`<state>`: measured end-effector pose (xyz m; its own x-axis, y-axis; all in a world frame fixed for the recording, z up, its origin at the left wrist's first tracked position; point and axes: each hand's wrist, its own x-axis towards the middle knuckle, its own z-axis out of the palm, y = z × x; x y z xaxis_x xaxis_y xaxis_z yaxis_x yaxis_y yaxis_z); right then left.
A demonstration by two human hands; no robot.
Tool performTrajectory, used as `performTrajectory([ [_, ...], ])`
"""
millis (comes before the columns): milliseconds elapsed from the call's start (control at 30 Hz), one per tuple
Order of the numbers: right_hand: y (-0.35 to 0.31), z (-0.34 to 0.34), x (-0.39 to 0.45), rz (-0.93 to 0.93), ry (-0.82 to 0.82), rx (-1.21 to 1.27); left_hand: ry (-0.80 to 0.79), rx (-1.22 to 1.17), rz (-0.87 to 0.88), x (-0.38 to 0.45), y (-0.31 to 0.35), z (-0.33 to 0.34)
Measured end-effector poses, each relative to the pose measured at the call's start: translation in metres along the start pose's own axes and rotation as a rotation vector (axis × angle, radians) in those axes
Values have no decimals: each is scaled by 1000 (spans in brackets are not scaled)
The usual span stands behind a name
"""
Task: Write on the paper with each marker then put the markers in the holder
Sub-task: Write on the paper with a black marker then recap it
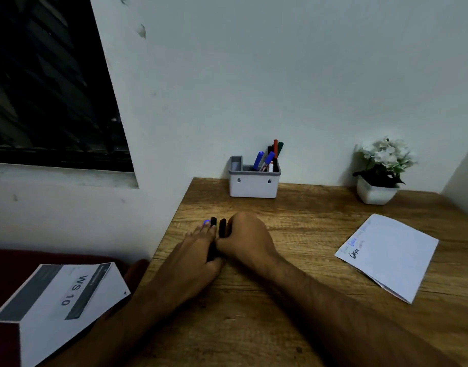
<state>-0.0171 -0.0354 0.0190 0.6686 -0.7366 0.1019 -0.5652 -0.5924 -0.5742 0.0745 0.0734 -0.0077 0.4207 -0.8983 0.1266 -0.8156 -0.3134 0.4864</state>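
Near the left edge of the wooden desk (pixel 293 300), both my hands meet over a small cluster of markers (pixel 217 226). My left hand (pixel 198 250) lies flat over them, fingers stretched; a blue tip and a black cap stick out past the fingertips. My right hand (pixel 247 237) is curled, its fingers closed on a black marker (pixel 222 227). A white folded paper (pixel 389 254) with blue and black writing lies at the right. The grey-white holder (pixel 252 185) stands against the wall with several markers in it.
A white pot of white flowers (pixel 377 193) stands at the back right corner. A white box labelled "WS 10" (pixel 55 305) sits off the desk at the lower left. A dark window fills the upper left.
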Motion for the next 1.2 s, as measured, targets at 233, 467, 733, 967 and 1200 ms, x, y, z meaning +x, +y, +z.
performTrajectory([
  [233, 6, -7, 4, 55, 11, -34, 25, 18, 13, 2, -3, 5],
  [467, 21, -30, 12, 191, -20, 84, 35, 57, 10, 8, 4, 3],
  [733, 56, -75, -2, 87, 72, 204, 225, 117, 269, 43, 49, 9],
  [967, 111, -121, -17, -29, 180, 92, 205, 211, 551, 80, 107, 32],
  [1200, 155, -137, -29, -139, 212, 69, 168, 188, 534, 96, 159, 52],
])
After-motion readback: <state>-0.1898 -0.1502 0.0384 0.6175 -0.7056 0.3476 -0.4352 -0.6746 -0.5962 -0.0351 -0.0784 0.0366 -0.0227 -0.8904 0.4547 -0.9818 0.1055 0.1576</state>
